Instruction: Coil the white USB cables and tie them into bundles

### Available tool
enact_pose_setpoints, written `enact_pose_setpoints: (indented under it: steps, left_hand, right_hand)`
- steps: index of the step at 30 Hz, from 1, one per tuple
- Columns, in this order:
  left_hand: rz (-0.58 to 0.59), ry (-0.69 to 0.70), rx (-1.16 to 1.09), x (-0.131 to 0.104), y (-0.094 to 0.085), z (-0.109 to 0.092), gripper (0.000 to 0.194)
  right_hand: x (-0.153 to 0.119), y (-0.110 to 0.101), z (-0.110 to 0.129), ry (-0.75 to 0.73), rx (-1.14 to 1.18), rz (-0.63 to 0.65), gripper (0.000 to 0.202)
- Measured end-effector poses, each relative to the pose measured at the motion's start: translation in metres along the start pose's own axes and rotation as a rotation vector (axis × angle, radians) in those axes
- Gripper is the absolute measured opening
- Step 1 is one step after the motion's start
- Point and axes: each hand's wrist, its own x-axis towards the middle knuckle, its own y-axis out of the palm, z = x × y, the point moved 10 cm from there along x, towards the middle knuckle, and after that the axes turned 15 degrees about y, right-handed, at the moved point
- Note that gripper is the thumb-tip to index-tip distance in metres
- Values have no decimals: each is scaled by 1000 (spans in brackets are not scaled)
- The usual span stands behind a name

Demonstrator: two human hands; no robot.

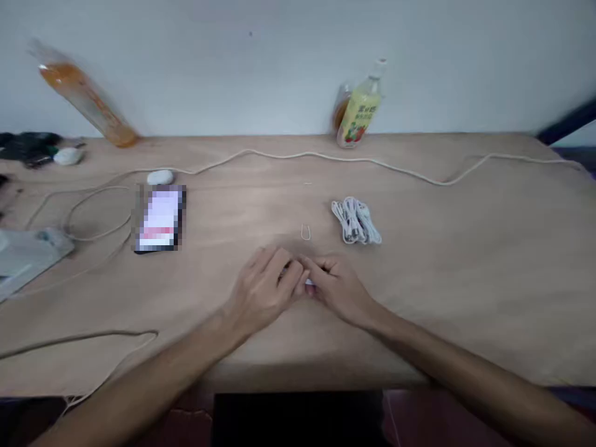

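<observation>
Two hands meet above the near part of the bench [465, 261], the left hand [265, 288] and right hand [342, 288] both closed on a small white object [310, 282]; the fingers cover most of it, so its long axis and pointing cannot be told. Just beyond lies a U-shaped tie [305, 233], open end toward the wall [209, 74]. To its right, bundled white cables [356, 221] slant from far left to near right.
</observation>
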Motion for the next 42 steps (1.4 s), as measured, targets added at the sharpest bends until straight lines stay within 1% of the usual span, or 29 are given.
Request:
enact_pose_setpoints:
  steps: [2, 4, 5, 6, 8, 9, 11, 12, 15, 18, 20, 24, 26, 28, 29, 31, 32, 33, 35, 36, 37, 38, 39, 40, 42]
  left_hand:
    - [-16, -7, -6, -3, -1, 0, 47]
    - [-14, -30, -11, -5, -1, 1, 49]
    - [-5, -45, -13, -6, 0, 2, 50]
    - [7, -67, -12, -7, 2, 3, 50]
    - [47, -122, -20, -9, 6, 6, 50]
    - [64, -155, -34, -11, 8, 8, 50]
    - [87, -224, -92, -15, 12, 13, 52]
    - [90, -261, -138, -17, 14, 15, 52]
    - [85, -391, -354, -26, 22, 21, 49]
    - [59, -535, -604, -34, 30, 22, 45]
    - [42, -623, -720, -38, 33, 23, 44]
    - [84, -784, -884, -44, 43, 24, 47]
    - [107, -815, -979, -44, 47, 20, 49]
    - [114, -788, -1028, -42, 49, 17, 51]
    - [104, -751, -1000, -40, 47, 17, 50]
    - [73, -621, -835, -35, 38, 19, 46]
    - [53, -539, -704, -32, 32, 19, 42]
    - [64, -429, -583, -27, 27, 15, 41]
    - [68, -297, -369, -23, 22, 10, 42]
    - [68, -248, -295, -21, 21, 7, 43]
    - [61, -219, -243, -21, 19, 6, 45]
    - [52, -204, -213, -20, 18, 6, 47]
    - [51, -204, -205, -21, 19, 6, 49]
    - [55, -222, -217, -21, 20, 7, 50]
    - [81, -311, -290, -25, 26, 14, 51]
  right_hand:
    - [-1, 9, -5, 61, 30, 86, 55]
    - [-4, 9, -3, 49, 0, 73, 55]
    - [-6, 6, -1, 23, -36, 28, 54]
    - [-9, 0, 4, -33, -92, -51, 51]
    - [-21, -11, 22, -224, -244, -245, 46]
    - [-28, -12, 31, -339, -338, -332, 42]
    - [-43, -6, 45, -553, -545, -457, 38]
    - [-48, 0, 48, -632, -645, -507, 37]
    - [-55, 11, 52, -766, -852, -634, 44]
    - [-62, 17, 57, -853, -898, -674, 48]
    - [-66, 17, 61, -887, -902, -693, 47]
    - [-75, 17, 67, -925, -973, -755, 43]
    - [-77, 18, 67, -946, -981, -752, 46]
    - [-75, 16, 66, -944, -936, -724, 48]
    - [-73, 14, 64, -926, -892, -702, 48]
    - [-64, 6, 60, -837, -761, -644, 46]
    - [-56, 0, 55, -757, -675, -599, 45]
    - [-46, -6, 49, -653, -581, -542, 45]
    - [-24, -13, 30, -407, -396, -401, 46]
    - [-15, -13, 21, -295, -317, -327, 48]
    - [-9, -11, 13, -206, -255, -263, 49]
    - [-6, -9, 7, -147, -214, -214, 50]
    - [-5, -7, 5, -119, -194, -187, 50]
    - [-5, -6, 6, -122, -193, -185, 50]
    - [-12, -9, 15, -202, -243, -263, 47]
